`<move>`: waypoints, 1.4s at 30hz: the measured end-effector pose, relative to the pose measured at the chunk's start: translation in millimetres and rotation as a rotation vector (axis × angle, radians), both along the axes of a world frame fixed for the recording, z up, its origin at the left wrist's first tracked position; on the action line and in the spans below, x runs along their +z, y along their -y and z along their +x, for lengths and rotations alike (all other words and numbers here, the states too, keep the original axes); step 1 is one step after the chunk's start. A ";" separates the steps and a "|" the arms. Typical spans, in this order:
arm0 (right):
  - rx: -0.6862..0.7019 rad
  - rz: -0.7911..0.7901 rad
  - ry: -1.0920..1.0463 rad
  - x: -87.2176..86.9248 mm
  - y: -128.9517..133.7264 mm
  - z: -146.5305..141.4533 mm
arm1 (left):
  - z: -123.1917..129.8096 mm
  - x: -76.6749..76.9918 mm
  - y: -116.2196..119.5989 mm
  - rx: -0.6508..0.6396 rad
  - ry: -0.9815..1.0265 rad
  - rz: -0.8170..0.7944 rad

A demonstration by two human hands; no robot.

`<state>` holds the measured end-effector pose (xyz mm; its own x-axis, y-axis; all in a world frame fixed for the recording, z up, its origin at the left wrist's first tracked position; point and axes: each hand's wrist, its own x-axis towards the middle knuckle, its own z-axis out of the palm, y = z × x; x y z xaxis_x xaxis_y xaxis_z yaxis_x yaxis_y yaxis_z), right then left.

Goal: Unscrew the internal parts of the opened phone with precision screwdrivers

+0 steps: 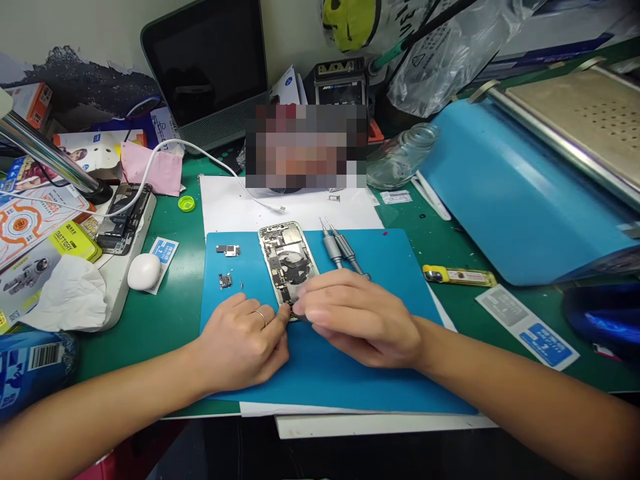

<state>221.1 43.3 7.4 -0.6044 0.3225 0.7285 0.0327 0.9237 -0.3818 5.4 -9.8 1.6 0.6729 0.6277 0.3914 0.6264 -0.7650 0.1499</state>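
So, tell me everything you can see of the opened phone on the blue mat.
The phone lies flat on the mat, far end angled slightly left. It has rounded corners and a pale, metallic-looking rim. Its insides are exposed: silvery plates at the far end, a round silver-and-black patch mid-way, a narrow dark part along the left. The left hand has a fingertip at its near end; the right hand covers the near right corner, and whether it touches the phone cannot be made out.
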 end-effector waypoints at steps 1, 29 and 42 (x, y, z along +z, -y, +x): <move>-0.006 0.002 0.002 0.1 0.0 0.0 | 0.0 -0.1 0.0 0.002 0.004 0.001; 0.044 -0.065 -0.021 -4.0 -0.3 -0.1 | -0.2 -0.4 -0.2 0.009 -0.026 -0.011; 0.071 -0.057 -0.004 -5.0 -1.2 -0.9 | -0.8 0.7 -1.1 0.002 -0.010 -0.012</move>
<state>220.3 44.5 2.4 -0.6243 0.3200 0.7126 -0.0341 0.9002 -0.4341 4.6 -8.8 2.3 0.6759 0.6335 0.3766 0.6291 -0.7621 0.1529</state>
